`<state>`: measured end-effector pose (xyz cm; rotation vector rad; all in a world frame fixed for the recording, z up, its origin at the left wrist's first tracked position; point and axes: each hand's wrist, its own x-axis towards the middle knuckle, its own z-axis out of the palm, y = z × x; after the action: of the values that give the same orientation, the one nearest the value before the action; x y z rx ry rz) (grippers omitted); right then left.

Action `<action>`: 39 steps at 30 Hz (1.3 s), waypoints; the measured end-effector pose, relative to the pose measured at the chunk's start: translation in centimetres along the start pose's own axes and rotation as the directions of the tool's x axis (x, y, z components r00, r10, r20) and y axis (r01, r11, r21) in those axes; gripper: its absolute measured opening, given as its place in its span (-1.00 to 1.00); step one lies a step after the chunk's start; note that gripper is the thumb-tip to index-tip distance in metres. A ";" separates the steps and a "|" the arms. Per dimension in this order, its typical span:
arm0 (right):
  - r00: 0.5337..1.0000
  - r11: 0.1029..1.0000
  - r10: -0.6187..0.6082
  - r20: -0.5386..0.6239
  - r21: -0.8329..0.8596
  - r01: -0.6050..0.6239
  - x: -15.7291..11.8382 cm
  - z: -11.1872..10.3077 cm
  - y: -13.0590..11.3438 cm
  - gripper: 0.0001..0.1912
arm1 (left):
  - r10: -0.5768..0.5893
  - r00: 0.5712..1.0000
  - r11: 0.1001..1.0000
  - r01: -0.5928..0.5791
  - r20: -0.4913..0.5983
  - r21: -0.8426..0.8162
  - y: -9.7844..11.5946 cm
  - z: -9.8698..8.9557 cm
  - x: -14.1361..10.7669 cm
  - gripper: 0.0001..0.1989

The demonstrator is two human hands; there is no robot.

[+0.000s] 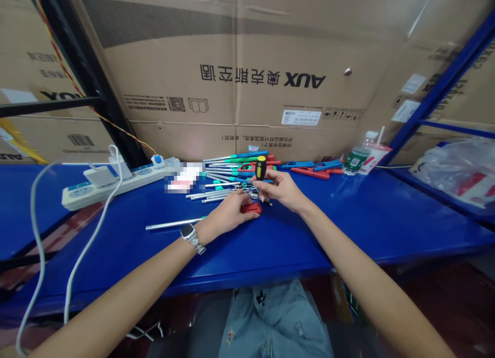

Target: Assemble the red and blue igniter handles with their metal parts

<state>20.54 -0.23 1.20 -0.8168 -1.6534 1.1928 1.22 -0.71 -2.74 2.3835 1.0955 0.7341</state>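
Note:
My left hand [228, 212] is closed on a red plastic handle [252, 208], pressing it to the tabletop. A silver metal rod [170, 224] with a teal collar runs out to the left from under this wrist; my hand hides whether it joins the handle. In my right hand [284, 190] is a screwdriver [261, 168] with a black and yellow grip, standing upright above the end of the red handle. My fingers cover most of its shaft, and the tip is too small to make out. Just behind both hands lie several silver rods [211, 195] with teal collars and coloured handles.
Blue and red plastic handle pieces [315, 167] lie at the back right, beside a water bottle [353, 157] and a cup with a straw [374, 157]. A white power strip [127, 180] with cables occupies the left. Cardboard [270, 48] walls off the back of the blue table [371, 229].

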 end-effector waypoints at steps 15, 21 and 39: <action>0.999 0.999 0.008 0.048 0.043 -0.010 -0.5 -0.4 0.5 -0.53 | 0.016 1.000 1.000 -0.016 -0.008 -0.004 -0.2 0.1 -0.1 -0.76; 0.995 0.999 -0.053 -0.081 0.009 0.054 0.4 0.8 0.6 -0.54 | 0.024 1.000 1.000 -0.024 0.000 -0.016 -0.2 0.1 0.0 -0.79; 0.996 0.999 -0.046 -0.076 -0.028 0.044 -0.2 -0.1 0.8 -0.49 | 0.009 1.000 1.000 -0.009 -0.011 -0.007 -0.2 0.2 0.0 -0.77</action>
<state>20.71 -0.12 0.43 -0.8275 -1.6195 1.0974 1.24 -0.57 -3.00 2.3824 1.0857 0.7541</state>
